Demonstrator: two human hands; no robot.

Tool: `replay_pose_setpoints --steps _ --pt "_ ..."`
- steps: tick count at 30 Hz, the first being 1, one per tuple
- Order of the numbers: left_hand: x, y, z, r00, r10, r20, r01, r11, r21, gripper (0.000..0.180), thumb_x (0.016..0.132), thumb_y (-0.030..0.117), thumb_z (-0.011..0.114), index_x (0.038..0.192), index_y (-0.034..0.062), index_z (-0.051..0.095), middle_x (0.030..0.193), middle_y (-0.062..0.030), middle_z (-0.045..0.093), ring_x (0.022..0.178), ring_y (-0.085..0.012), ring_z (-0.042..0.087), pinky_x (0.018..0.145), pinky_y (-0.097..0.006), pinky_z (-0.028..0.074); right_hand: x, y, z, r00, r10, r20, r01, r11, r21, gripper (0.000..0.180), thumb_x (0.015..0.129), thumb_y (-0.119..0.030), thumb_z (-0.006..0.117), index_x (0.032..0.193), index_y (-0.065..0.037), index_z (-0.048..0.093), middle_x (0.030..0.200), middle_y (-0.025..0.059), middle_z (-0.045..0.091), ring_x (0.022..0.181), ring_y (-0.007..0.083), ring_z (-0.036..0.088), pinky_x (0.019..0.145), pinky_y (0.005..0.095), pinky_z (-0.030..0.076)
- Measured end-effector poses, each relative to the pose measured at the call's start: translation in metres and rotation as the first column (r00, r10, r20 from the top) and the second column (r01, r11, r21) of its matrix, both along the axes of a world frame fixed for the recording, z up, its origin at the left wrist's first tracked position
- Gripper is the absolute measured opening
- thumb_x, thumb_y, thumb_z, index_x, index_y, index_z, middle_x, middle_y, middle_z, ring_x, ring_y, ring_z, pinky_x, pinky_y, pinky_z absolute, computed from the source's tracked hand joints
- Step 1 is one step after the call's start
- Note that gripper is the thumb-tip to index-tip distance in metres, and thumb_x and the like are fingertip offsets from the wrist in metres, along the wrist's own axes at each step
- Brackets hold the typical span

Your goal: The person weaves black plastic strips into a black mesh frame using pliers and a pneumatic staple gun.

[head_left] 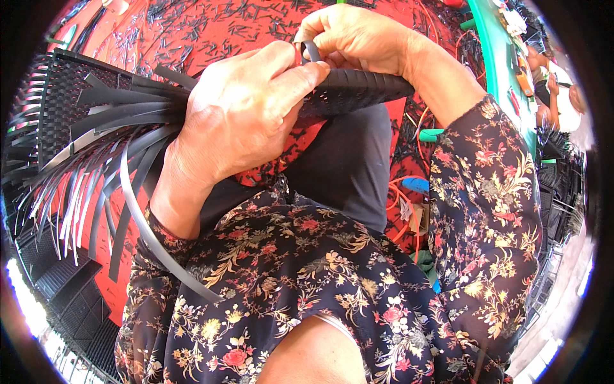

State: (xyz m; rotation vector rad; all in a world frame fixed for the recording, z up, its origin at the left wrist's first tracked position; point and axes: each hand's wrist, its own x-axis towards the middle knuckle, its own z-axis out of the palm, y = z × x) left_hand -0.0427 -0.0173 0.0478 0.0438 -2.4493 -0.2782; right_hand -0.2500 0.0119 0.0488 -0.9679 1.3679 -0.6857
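Observation:
A dark woven piece (pixel 368 88) with a wrapped rim lies across my lap, its end tapering to the right. My left hand (pixel 233 112) is closed at its rim, thumb and fingers pressed round the work. A black flat strip (pixel 311 51) forms a small loop above the rim, between the two hands. With bent fingers my right hand (pixel 358 38) pinches at this loop from the far side; some of its fingertips are hidden. Many loose strip ends (pixel 125 114) fan out leftward behind my left hand, and one long grey strip (pixel 144 224) curves down over my sleeve.
Black offcuts lie scattered over the red ground sheet (pixel 211 29). A black woven panel (pixel 61 109) stands at the left. On the right are a green table edge (pixel 483 38), an orange cord (pixel 419 182) and another person (pixel 563 96). Dark woven goods (pixel 70 275) sit at lower left.

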Motion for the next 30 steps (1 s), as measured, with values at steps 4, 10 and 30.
replay_pose_setpoints --steps 4,10,30 --pt "-0.004 -0.002 -0.003 1.000 -0.003 -0.001 0.003 1.000 0.008 0.041 0.065 -0.002 0.070 0.105 0.0035 0.065 0.075 -0.0094 0.051 0.066 -0.0275 0.056 0.057 -0.037 0.047 -0.016 0.005 -0.012 0.999 0.022 0.033 -0.020 0.998 -0.063 0.005 0.087 -0.006 0.058 0.089 -0.002 0.061 0.074 0.0018 0.061 0.061 0.0047 0.055 0.055 0.0168 0.041" --pt "-0.006 -0.004 -0.002 1.000 -0.015 -0.003 0.015 1.000 0.020 0.039 0.066 -0.002 0.069 0.105 0.0042 0.065 0.075 -0.0091 0.051 0.067 -0.0272 0.056 0.058 -0.037 0.047 -0.012 -0.001 -0.007 0.961 0.263 -0.087 -0.270 0.960 -0.076 0.003 0.079 -0.004 0.064 0.082 -0.003 0.063 0.074 -0.0032 0.059 0.065 0.0028 0.054 0.059 0.0187 0.044" --pt "-0.013 -0.015 -0.011 0.998 -0.008 -0.065 0.015 0.993 0.117 0.030 0.071 0.000 0.066 0.100 0.0069 0.066 0.073 -0.0085 0.052 0.064 -0.0289 0.058 0.055 -0.038 0.047 0.041 0.072 -0.016 0.517 -0.691 -0.505 -0.522 0.214 -0.826 0.024 0.063 -0.005 0.075 0.082 -0.008 0.061 0.093 0.0071 0.060 0.089 0.0278 0.061 0.076 0.0385 0.046"
